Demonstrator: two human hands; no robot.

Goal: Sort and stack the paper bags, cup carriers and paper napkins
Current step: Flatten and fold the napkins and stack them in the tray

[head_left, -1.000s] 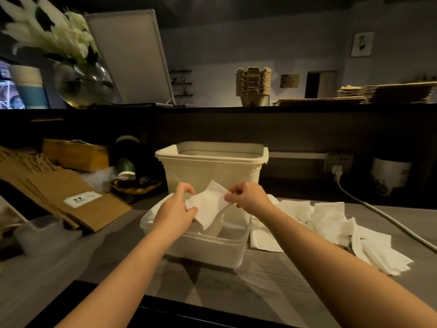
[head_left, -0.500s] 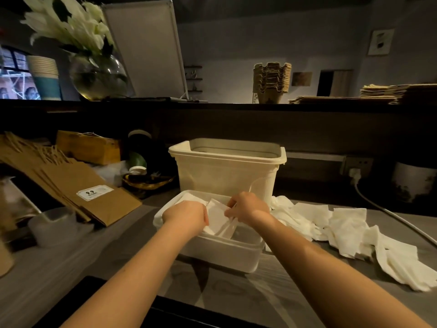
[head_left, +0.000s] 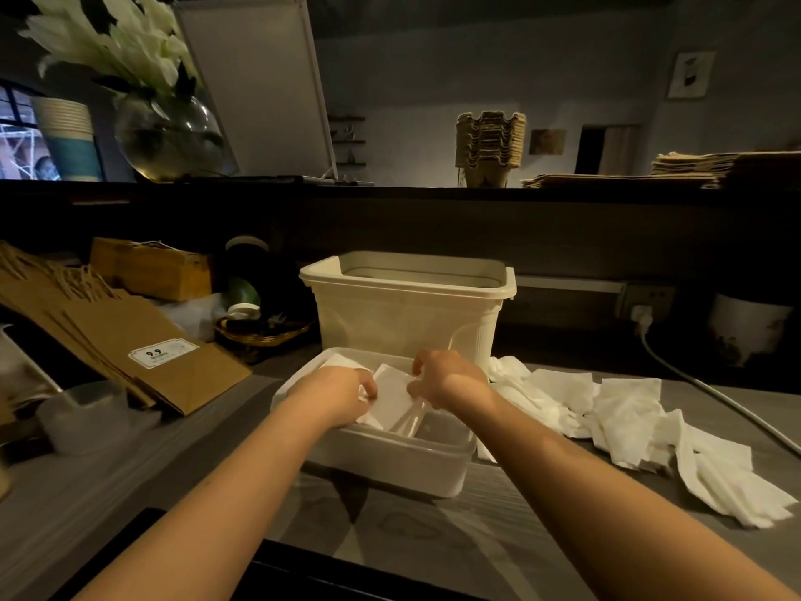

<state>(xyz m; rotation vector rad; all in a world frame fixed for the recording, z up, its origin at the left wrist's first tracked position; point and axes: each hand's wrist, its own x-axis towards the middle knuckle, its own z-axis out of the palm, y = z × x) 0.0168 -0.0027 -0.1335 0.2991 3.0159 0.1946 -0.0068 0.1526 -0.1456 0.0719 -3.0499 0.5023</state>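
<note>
We are holding one napkin (head_left: 390, 396) inside the shallow tub (head_left: 390, 468) on the table (head_left: 433, 535), left grip (head_left: 342, 394) and right grip (head_left: 450, 379) both pinching it. Paper bags (head_left: 108, 327) lying left, label (head_left: 162, 352) reading "9.9".

light: was dim | grey wall (head_left: 433, 58) bore a framed picture (head_left: 690, 75) | window (head_left: 17, 136) sat far left | wood-grain counter (head_left: 433, 535) lay below dark ledge (head_left: 390, 197)

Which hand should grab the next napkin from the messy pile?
Probably the right hand. Both hands hold a napkin in the shallow tub, but the loose napkins lie on the right hand's side; the left hand would have to cross over the tub.
</note>
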